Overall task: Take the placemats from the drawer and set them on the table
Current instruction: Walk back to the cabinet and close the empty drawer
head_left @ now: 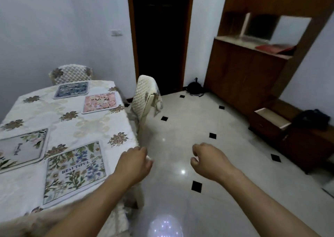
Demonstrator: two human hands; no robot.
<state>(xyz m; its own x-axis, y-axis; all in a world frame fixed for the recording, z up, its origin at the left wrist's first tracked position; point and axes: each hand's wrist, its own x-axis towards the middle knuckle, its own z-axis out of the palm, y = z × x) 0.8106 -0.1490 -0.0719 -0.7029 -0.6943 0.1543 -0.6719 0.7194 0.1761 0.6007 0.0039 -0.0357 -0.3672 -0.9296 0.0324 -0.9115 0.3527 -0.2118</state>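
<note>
Several floral placemats lie flat on the table (86, 126), which is covered with a white cloth at the left. The nearest placemat (75, 169) reads "BEAUTIFUL"; a white one (21, 148) lies to its left, and a pink one (99, 102) and a blue one (72, 89) lie at the far end. Low in the wooden cabinet at the right, the drawer (273, 117) stands pulled out, its pale inside bare. My left hand (134, 161) is curled into a fist by the table's near right corner. My right hand (207, 162) hangs over the floor, loosely curled, thumb apart, holding nothing.
Two quilted chairs stand at the table, one at the far end (72, 73) and one on its right side (144, 97). A dark doorway (160, 37) is straight ahead. A black bag (312, 118) sits by the drawer, and shoes (195, 89) lie near the doorway. The tiled floor lies between table and cabinet.
</note>
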